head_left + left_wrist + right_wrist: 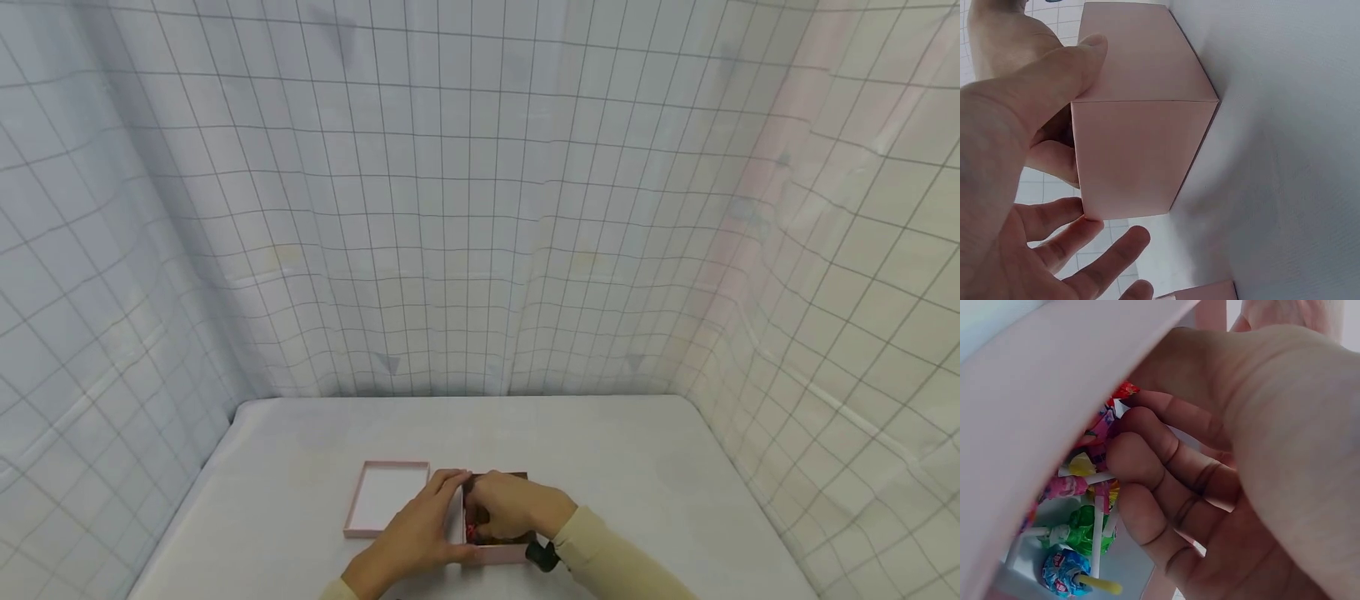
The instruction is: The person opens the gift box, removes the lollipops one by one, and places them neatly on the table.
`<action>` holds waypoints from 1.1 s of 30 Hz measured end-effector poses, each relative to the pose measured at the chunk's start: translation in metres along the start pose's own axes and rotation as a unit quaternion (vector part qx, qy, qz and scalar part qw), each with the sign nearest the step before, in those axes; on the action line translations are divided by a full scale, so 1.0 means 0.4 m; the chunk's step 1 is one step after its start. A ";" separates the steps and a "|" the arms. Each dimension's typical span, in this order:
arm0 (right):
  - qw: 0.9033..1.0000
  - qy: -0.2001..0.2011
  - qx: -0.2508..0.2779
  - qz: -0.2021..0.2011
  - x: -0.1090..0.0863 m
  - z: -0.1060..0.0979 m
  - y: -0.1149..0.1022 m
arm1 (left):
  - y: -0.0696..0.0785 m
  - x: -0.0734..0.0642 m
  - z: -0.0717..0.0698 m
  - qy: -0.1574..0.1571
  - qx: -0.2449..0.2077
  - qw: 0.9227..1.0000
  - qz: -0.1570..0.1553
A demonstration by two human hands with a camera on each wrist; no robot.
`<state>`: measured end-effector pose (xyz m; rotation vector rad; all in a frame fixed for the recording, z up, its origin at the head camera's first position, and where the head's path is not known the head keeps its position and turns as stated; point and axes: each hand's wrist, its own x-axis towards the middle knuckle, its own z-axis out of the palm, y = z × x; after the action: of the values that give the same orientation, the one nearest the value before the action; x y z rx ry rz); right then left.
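An open pink box (504, 554) stands on the table. My left hand (420, 533) holds it at its left side, thumb pressed on the near wall (1141, 56) and fingers spread along the left wall toward the far corner. My right hand (506, 504) reaches down inside the box with its fingers curled. Wrapped lollipops lie in there: a blue one (1066, 572), a green one (1088, 530), and several pink, purple and yellow ones. A red wrapper (1126, 390) shows beside the right thumb and forefinger, whose tips are hidden; I cannot tell whether they pinch it.
A shallow pink lid (386, 497) with a white inside lies just left of the box. The white-covered table (615, 450) is bounded by gridded white curtains (480, 208) at the back and both sides. A dark wrist device (542, 555) sits beside the box's near right corner.
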<state>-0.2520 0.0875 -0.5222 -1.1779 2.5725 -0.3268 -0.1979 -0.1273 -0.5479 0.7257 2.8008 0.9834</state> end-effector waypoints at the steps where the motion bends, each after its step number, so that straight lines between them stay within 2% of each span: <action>1: 1.000 0.003 0.001 -0.005 -0.001 0.001 0.001 | -0.001 0.001 0.001 0.000 -0.003 1.000 -0.003; 7: 1.000 0.020 0.011 -0.021 -0.009 0.005 0.013 | -0.002 0.005 0.006 0.006 -0.018 1.000 -0.009; 14: 0.998 0.037 0.043 -0.019 -0.033 0.012 0.023 | 0.013 0.000 0.016 0.011 -0.039 0.999 -0.011; 18: 0.996 0.053 0.067 -0.021 -0.043 0.006 0.024 | 0.013 0.005 0.014 0.011 -0.029 0.999 -0.020; 22: 0.992 0.074 0.090 -0.040 -0.045 0.002 0.031 | 0.009 0.004 0.005 0.013 -0.023 0.999 -0.023; 33: 0.983 0.087 0.152 -0.051 -0.073 -0.019 0.049 | 0.012 0.012 0.002 0.024 -0.023 0.999 -0.012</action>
<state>-0.2502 0.1227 -0.5164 -1.2130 2.4890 -0.8487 -0.2000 -0.1214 -0.5455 0.6701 2.8108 1.0714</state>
